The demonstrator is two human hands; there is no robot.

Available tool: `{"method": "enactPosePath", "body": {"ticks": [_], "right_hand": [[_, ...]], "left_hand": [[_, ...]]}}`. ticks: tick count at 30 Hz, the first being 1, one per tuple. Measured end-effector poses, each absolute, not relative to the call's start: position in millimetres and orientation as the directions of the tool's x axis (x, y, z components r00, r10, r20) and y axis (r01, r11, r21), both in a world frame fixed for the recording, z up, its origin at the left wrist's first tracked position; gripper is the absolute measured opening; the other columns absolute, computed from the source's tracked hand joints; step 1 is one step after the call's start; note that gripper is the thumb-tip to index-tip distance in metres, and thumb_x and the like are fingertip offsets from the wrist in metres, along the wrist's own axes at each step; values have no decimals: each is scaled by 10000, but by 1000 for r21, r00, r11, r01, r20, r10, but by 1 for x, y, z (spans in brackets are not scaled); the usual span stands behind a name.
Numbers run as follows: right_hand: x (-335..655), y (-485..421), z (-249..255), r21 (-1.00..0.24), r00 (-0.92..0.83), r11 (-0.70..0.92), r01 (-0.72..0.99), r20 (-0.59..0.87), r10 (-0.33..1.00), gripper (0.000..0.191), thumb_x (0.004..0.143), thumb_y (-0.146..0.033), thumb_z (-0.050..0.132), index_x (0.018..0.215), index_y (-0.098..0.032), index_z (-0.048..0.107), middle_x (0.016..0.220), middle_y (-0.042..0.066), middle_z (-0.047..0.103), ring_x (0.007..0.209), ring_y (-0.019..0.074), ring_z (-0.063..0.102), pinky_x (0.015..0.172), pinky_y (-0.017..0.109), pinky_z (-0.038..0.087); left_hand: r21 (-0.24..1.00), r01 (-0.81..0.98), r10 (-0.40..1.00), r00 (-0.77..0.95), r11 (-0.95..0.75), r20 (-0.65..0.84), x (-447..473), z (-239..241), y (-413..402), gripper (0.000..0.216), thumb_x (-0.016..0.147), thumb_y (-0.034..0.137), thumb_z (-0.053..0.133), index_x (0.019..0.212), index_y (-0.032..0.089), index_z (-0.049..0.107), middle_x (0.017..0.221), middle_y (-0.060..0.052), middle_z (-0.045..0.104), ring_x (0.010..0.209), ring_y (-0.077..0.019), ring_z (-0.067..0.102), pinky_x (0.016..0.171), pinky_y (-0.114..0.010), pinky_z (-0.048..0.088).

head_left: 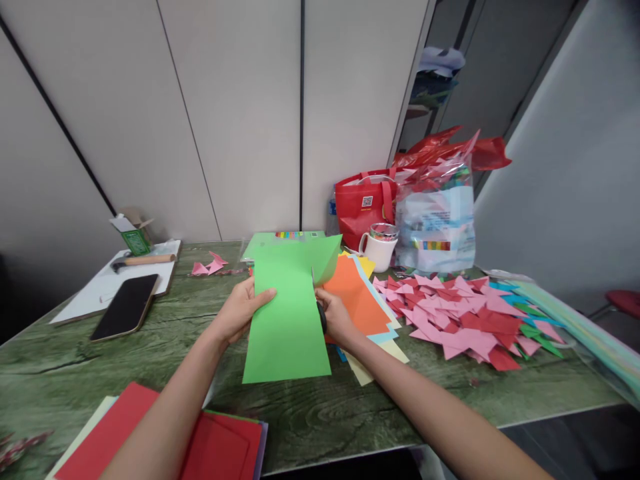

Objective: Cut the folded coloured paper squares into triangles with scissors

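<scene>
Stretching in from the lower left of the frame, the left forearm slants up and right to the left hand point(241, 311), just left of the middle. That hand pinches the left edge of a green sheet point(287, 320), thumb flat on top and pointing right, the other fingers mostly hidden behind the paper. From the lower right corner the other forearm runs up and left to the right hand point(335, 317), which is closed around the dark handles of a pair of scissors point(321, 316); how far the blades are parted cannot be told.

The green sheet hangs between the two hands at the centre of the frame, directly right of the left thumb and left of the right knuckles. Its lower part drops below both hands, and its upper right corner flares up beyond the visible blade, which stands against the paper.

Under and beside the right wrist, an orange sheet point(354, 300) lies on other coloured papers. A heap of pink and red paper pieces point(463, 317) spreads at the right of the frame. Beneath the left forearm, at the lower left, rest red sheets point(220, 447).
</scene>
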State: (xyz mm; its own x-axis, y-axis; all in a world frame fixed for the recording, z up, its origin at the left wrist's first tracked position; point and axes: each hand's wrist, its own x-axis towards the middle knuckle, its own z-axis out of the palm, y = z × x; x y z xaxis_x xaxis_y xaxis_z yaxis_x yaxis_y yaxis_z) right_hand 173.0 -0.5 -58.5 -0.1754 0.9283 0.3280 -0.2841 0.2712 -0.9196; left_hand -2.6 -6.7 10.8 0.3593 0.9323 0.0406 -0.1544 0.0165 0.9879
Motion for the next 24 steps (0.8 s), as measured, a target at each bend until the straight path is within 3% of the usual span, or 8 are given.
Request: {"method": "enactPosePath", "body": {"ticks": [24], "right_hand": [[172,-5,-53,-940,-151,250,-230,289,945,127,582,-248,617,656,-173,544,418,-71,508,385,81,437,376,186,345]], "left_hand": [[983,-180,935,353,33,33,-2,13,-9,336,658,230,665,955,148,530,801,-56,685,592,-159,635,584,-287,513]]}}
